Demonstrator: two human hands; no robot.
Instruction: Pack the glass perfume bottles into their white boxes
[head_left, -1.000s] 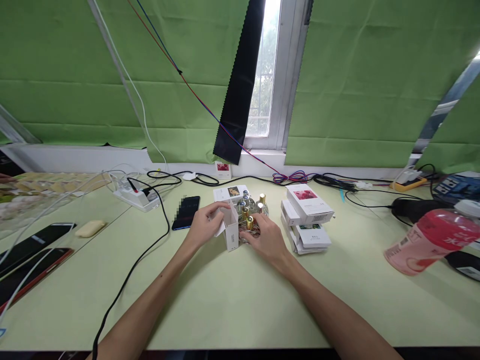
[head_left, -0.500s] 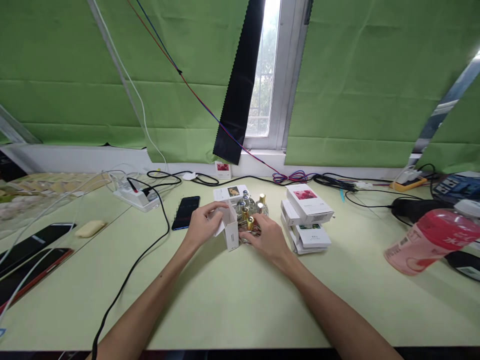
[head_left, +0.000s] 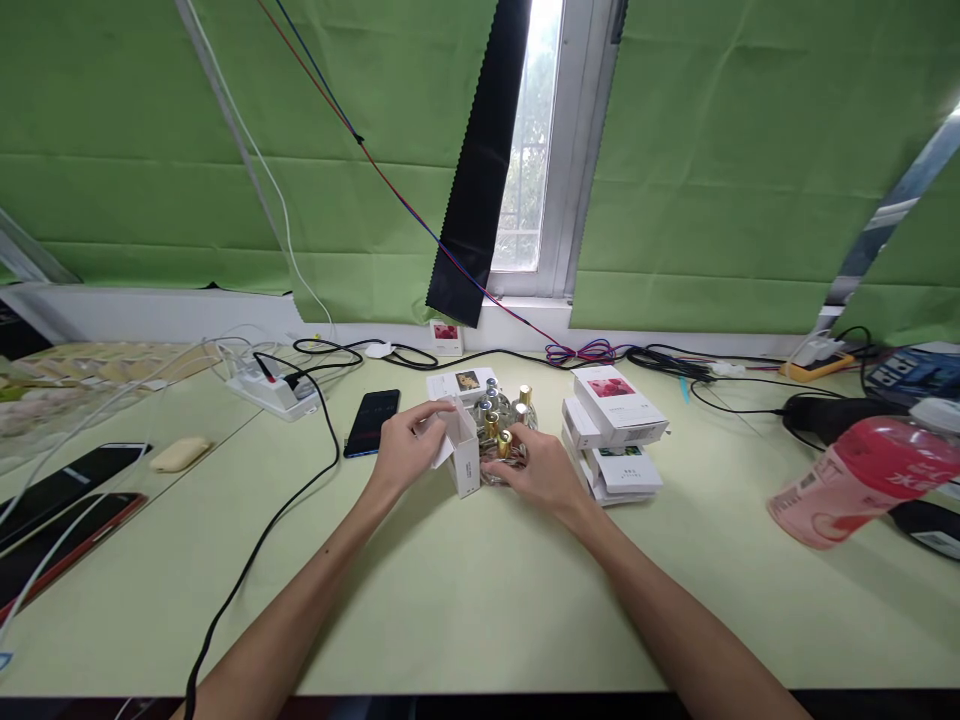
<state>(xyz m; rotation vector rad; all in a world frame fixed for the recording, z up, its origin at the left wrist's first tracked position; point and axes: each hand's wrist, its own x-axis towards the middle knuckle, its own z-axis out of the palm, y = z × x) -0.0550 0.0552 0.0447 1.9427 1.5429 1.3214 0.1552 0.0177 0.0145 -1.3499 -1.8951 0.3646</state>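
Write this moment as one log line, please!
Left hand: holding open white box; right hand: grasping gold-topped bottle; right side: stacked boxes; beside left hand: phone

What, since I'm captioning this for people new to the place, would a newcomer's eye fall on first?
Probably the green sheets across the upper view, parted near the middle by a bright window. Next, the large pink bottle at the right. Then the centre, where the left hand holds an open white box and the right hand is at a gold-capped bottle.
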